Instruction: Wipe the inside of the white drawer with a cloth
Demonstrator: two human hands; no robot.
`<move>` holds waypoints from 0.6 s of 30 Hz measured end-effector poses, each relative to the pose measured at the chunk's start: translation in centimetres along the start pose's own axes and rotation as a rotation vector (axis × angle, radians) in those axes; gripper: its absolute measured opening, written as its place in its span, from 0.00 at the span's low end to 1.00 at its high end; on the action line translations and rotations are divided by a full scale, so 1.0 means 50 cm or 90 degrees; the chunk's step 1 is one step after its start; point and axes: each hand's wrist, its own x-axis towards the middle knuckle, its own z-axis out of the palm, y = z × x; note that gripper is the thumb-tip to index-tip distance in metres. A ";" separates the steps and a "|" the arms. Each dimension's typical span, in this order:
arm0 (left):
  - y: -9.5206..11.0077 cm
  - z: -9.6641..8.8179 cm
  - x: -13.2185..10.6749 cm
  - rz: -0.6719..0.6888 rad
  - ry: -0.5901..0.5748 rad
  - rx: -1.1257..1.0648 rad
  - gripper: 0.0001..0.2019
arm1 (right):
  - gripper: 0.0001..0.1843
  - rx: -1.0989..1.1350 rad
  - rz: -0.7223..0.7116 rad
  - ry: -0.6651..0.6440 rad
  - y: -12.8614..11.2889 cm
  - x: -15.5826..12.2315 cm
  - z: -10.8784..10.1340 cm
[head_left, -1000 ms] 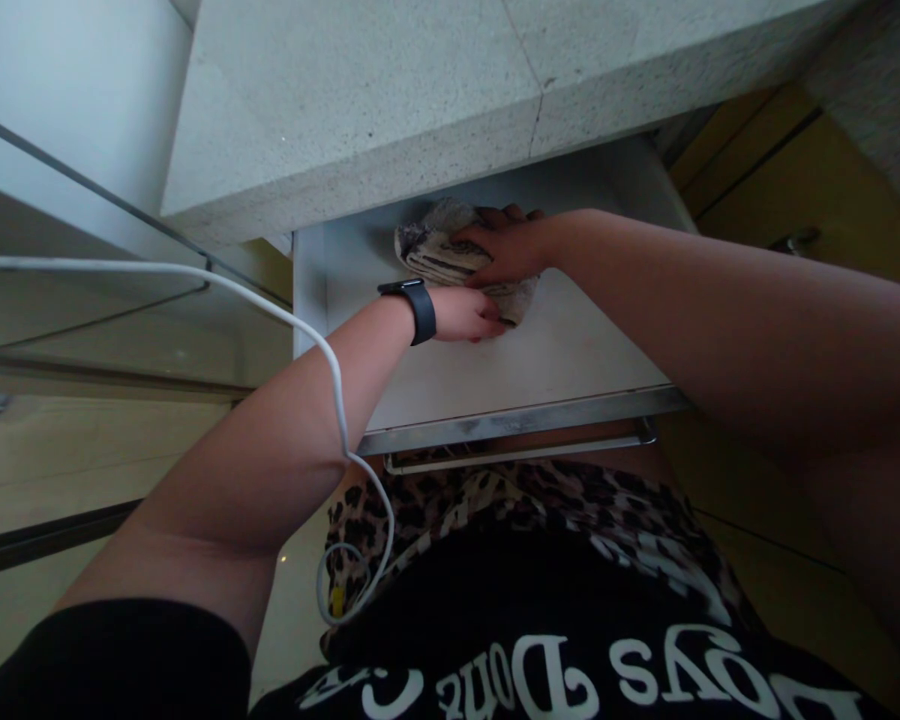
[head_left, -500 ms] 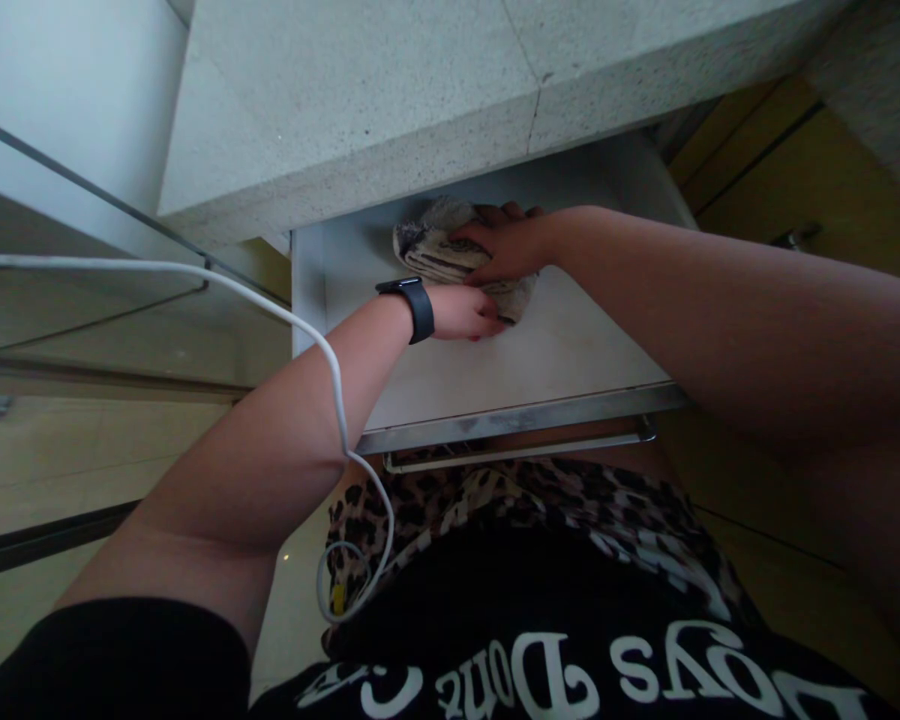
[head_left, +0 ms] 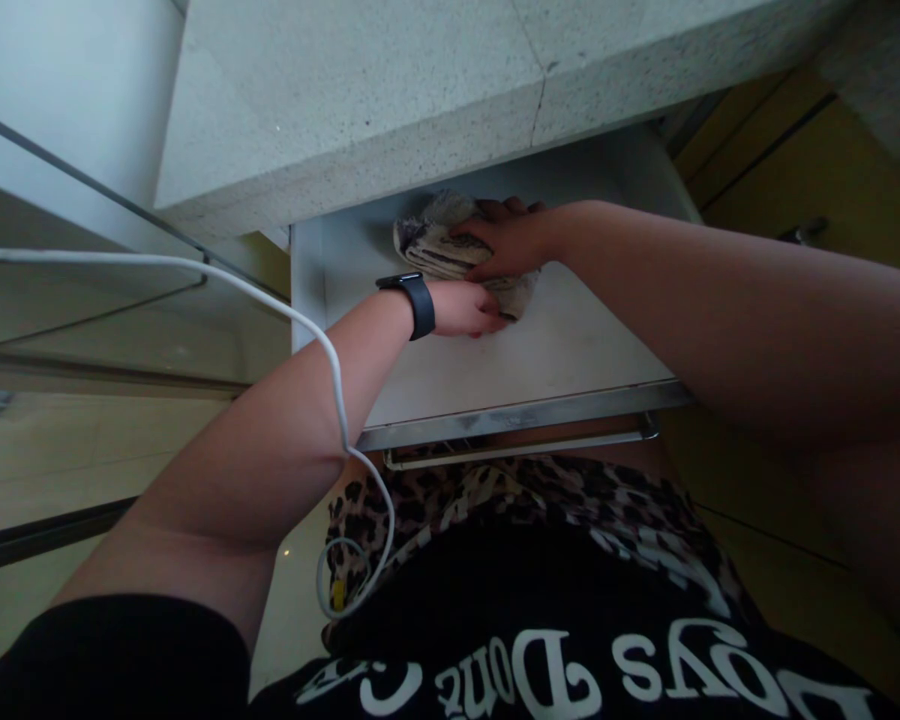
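A folded striped cloth [head_left: 431, 243] lies at the back of an open white drawer [head_left: 570, 350] under a stone counter. My right hand [head_left: 506, 240] rests on top of the cloth, fingers curled over it. My left hand [head_left: 469, 308], with a dark watch on its wrist, is at the cloth's near edge with fingers tucked against it. The counter's edge hides the back of the drawer.
The grey stone counter [head_left: 360, 100] overhangs the drawer. A metal handle bar [head_left: 517, 450] runs along the drawer front. A white cable [head_left: 330, 370] hangs over my left forearm. Yellow cabinet fronts [head_left: 802, 190] stand to the right, a pale floor to the left.
Both hands and the cloth have stayed almost in place; they sit slightly higher in view, as the camera shifted a little.
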 end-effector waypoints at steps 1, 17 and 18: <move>0.001 -0.001 -0.001 0.002 0.000 0.005 0.20 | 0.56 0.002 -0.003 0.000 -0.001 0.000 0.000; 0.005 -0.003 -0.005 -0.009 0.009 -0.015 0.21 | 0.54 0.011 0.014 0.008 -0.001 0.003 -0.001; 0.006 -0.003 -0.006 -0.014 0.008 -0.015 0.21 | 0.54 0.007 0.013 0.005 -0.003 0.001 -0.002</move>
